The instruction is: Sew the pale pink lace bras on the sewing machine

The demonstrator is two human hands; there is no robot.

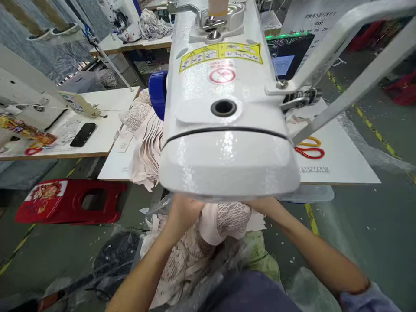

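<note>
My left hand (187, 209) and my right hand (261, 203) reach under the front of a white sewing machine (227, 164). The machine's head hides the fingers of both, so their grip does not show. Between the hands hangs a pale pink lace bra piece (232, 219) with a rounded cup and a smooth band; its upper part is out of sight behind the machine. Both hands are close against this piece, the left at its left side and the right at its upper right. Below, more pale pink lace pieces (177, 264) lie heaped on my lap.
A stack of pale pink pieces (147, 143) lies left of the machine. Scissors with red and yellow handles (310, 149) rest on the worktable (344, 167) at right. A black phone (83, 134) lies on the neighbouring table. A red stool (71, 201) stands lower left.
</note>
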